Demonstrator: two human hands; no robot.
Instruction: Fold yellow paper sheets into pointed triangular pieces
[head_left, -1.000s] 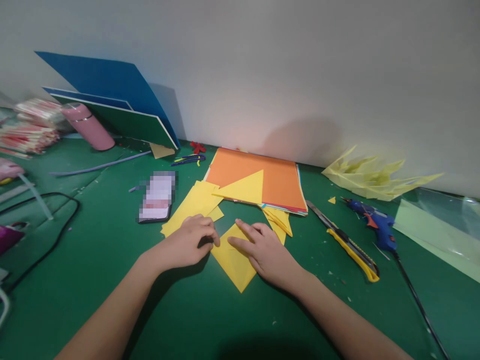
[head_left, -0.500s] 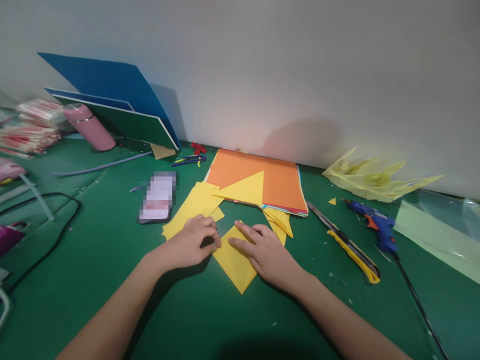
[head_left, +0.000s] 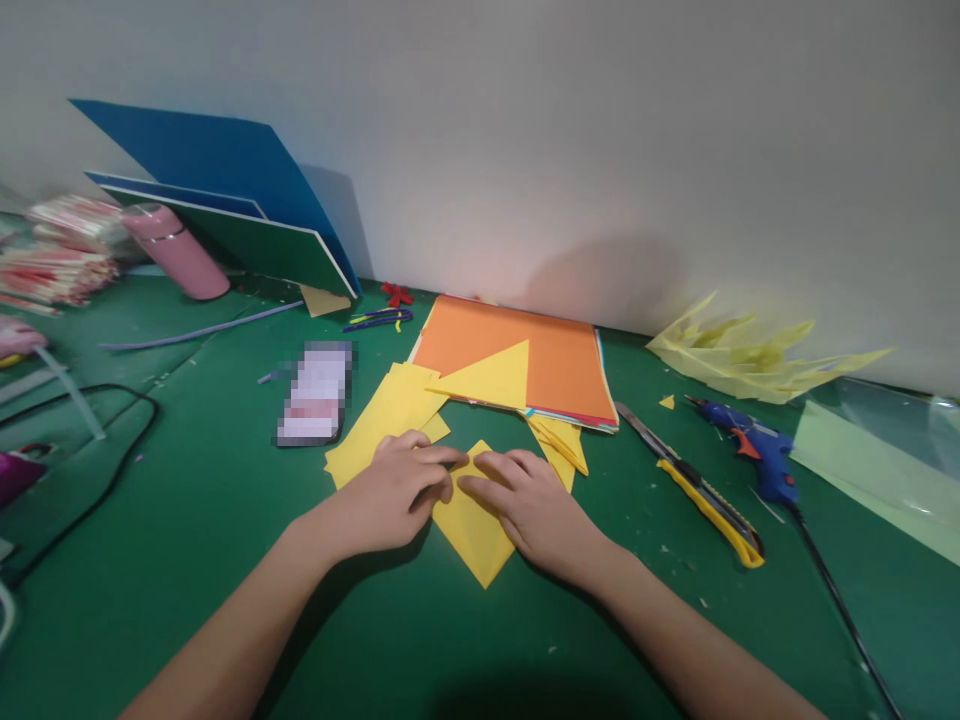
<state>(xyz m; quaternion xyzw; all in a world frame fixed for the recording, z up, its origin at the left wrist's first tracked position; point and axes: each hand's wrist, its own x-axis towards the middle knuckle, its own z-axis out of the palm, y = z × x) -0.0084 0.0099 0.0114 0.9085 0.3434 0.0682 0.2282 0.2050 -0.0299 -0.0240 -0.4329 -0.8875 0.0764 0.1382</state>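
A folded yellow paper square lies turned cornerwise on the table in front of me, one corner pointing toward me. My left hand is at its left edge, index finger stretched over the upper part and the other fingers bent. Across the right half rests my right hand, fingers spread and tips on the paper. Part of the sheet is hidden under both hands. More yellow paper sheets lie just beyond my left hand, and folded yellow pieces lie beyond my right. A yellow paper triangle sits farther back.
Orange paper tops a stack by the wall. To the right are a utility knife, a blue glue gun and a pale yellow spiky paper shape. A phone, a pink bottle and leaning boards stand left.
My left hand has shifted slightly right, and its index finger now reaches farther over the upper part of the yellow paper. My right hand stays nearly in place.
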